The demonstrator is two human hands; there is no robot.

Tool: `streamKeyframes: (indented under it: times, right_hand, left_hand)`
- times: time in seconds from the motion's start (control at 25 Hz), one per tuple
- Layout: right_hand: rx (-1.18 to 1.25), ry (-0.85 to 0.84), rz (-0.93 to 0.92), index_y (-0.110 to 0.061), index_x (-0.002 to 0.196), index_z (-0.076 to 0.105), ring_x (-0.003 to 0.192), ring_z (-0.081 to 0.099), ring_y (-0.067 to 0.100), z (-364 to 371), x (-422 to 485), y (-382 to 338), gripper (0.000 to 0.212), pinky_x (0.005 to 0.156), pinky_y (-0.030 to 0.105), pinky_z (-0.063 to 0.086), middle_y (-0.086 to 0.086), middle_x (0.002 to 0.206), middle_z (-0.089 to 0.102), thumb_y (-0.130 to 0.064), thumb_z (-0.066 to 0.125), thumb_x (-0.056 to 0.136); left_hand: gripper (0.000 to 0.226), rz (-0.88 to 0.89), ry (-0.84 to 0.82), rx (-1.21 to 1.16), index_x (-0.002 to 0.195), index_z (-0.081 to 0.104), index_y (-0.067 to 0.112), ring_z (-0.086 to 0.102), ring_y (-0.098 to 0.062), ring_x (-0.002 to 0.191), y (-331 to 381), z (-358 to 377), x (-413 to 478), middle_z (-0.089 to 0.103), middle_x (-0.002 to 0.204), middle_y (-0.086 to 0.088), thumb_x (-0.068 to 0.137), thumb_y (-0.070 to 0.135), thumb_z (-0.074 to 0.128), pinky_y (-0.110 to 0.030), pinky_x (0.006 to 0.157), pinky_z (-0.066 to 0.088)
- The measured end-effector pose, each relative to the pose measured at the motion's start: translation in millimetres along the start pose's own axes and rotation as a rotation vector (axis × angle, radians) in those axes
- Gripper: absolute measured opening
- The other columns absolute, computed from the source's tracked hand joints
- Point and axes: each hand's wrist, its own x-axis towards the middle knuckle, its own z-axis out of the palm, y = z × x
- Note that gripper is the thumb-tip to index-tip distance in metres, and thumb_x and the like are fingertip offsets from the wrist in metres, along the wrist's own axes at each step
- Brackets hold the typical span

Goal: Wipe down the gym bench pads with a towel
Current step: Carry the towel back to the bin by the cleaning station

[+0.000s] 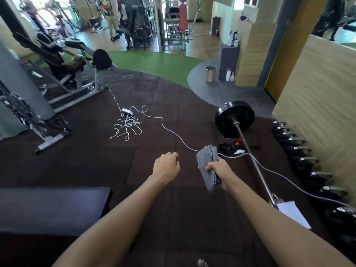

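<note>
Though the dark bench pad lies nearest, at lower left, neither of the hands touches it. Beyond it, the left hand hangs loosely curled and empty. The right hand grips a folded grey towel by its lower half. The towel looks soft and light, probably best wiped with bunched under a flat palm. A barbell lies farther off.

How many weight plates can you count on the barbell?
1: a black weight plate at the far end of the barbell, beyond the towel. The near end is hidden, so more may exist.
</note>
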Motion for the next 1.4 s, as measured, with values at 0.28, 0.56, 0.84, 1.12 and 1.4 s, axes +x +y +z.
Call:
streamKeyframes:
  times: [0.28, 0.56, 0.84, 1.12, 1.4]
  right_hand:
    - [-0.089, -0.022, 0.005, -0.008, 0.118, 0.062, 0.102, 0.065, 0.044, 34, 223, -123, 0.046, 0.081, 0.044, 0.054, 0.023, 0.11, 0.069, 0.01, 0.048, 0.079]
    - [-0.098, 0.047, 0.023, -0.01, 0.115, 0.06, 0.093, 0.064, 0.033, 92, 463, -218, 0.041, 0.08, 0.039, 0.052, 0.015, 0.103, 0.068, 0.01, 0.047, 0.081]
    - [-0.074, 0.096, 0.06, -0.008, 0.105, 0.061, 0.084, 0.061, 0.029, 122, 657, -320, 0.036, 0.067, 0.033, 0.049, 0.016, 0.096, 0.064, 0.013, 0.046, 0.08]
    - [-0.027, 0.059, 0.072, -0.008, 0.112, 0.06, 0.08, 0.064, 0.024, 126, 909, -403, 0.037, 0.065, 0.03, 0.051, 0.01, 0.094, 0.068, 0.012, 0.046, 0.083]
    - [-0.009, 0.037, 0.098, -0.009, 0.121, 0.061, 0.103, 0.067, 0.036, 127, 1132, -538, 0.046, 0.089, 0.044, 0.055, 0.019, 0.114, 0.07, 0.01, 0.049, 0.08]
  left_hand:
    - [0.037, -0.045, -0.003, -0.01, 0.131, 0.055, 0.02, 0.056, -0.028, 0.117, -33, -19, 250, 0.061, 0.125, -0.005, 0.096, 0.026, 0.046, -0.041, 0.094, 0.044]
    - [0.035, 0.047, -0.015, -0.001, 0.126, 0.059, 0.018, 0.058, -0.033, 0.114, -87, -22, 528, 0.062, 0.123, -0.008, 0.093, 0.024, 0.047, -0.043, 0.09, 0.046]
    - [0.035, 0.113, -0.062, 0.02, 0.125, 0.058, 0.018, 0.057, -0.031, 0.114, -114, -59, 758, 0.061, 0.122, -0.007, 0.094, 0.026, 0.047, -0.042, 0.09, 0.047]
    - [0.037, 0.078, -0.065, 0.026, 0.13, 0.056, 0.019, 0.055, -0.031, 0.117, -135, -45, 1024, 0.06, 0.125, -0.006, 0.094, 0.027, 0.048, -0.042, 0.094, 0.047]
    - [0.038, 0.021, -0.056, -0.008, 0.131, 0.055, 0.019, 0.056, -0.029, 0.117, -127, -73, 1268, 0.06, 0.126, -0.005, 0.095, 0.027, 0.047, -0.041, 0.093, 0.046]
